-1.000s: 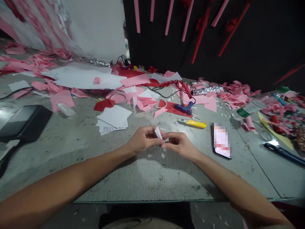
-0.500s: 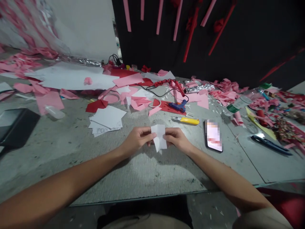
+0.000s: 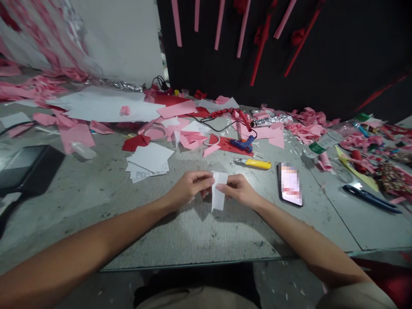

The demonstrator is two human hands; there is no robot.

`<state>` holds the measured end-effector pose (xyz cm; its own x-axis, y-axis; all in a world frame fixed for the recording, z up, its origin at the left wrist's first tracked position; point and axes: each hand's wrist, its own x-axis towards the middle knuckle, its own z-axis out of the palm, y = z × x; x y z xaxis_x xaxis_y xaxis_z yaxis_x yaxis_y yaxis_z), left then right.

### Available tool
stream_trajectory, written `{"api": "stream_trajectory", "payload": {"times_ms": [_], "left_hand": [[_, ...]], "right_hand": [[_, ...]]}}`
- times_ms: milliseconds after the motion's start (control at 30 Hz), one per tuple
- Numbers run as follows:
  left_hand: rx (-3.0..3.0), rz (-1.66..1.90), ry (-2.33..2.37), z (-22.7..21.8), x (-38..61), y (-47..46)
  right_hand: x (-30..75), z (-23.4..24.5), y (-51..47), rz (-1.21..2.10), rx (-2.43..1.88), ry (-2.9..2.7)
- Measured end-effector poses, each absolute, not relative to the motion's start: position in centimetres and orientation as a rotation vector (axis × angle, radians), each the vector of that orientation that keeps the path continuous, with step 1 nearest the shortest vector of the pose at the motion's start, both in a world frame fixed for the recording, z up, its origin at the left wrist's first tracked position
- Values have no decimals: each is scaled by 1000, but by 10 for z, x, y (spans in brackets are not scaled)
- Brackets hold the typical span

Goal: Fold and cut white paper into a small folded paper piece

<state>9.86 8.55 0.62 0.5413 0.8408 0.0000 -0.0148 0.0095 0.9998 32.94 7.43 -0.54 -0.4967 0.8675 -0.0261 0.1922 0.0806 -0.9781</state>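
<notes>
Between my two hands is a small piece of white paper point(image 3: 219, 198), creased and folded into a narrow upright strip just above the table. My left hand point(image 3: 196, 185) pinches its left edge, thumb in front and fingers behind. From the other side my right hand point(image 3: 240, 189) grips it, the thumb pressed on the front face. A stack of white paper sheets point(image 3: 150, 159) lies to the left beyond my left hand. Past my right hand are a yellow box cutter point(image 3: 257, 164) and a phone point(image 3: 289, 184) with its screen lit.
A blue glue gun point(image 3: 243, 145) rests on red paper behind the cutter. Pink paper scraps point(image 3: 77, 135) and tape rolls point(image 3: 154, 133) litter the back. At right lie a plastic bottle point(image 3: 325, 143) and a dark blue cutter point(image 3: 370, 198); a black device point(image 3: 32, 169) sits at left.
The white paper has turned and narrowed, its folded panels now closer together. My right thumb has moved onto its front face. The view has shifted slightly.
</notes>
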Motion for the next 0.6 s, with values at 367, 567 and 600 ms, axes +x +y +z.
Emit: {"api": "stream_trajectory", "payload": {"times_ms": [367,567,600], "left_hand": [[1384,733,756,-5,98,88],[1351,755,777,-4,99,89],[1351,751,775,-4,99,89]], "right_hand": [[328,-5,74,1428,-1106,-1761],[329,-8,73,1448,-1122,-1761],[329,-7,73,1453,-1118,-1761]]}}
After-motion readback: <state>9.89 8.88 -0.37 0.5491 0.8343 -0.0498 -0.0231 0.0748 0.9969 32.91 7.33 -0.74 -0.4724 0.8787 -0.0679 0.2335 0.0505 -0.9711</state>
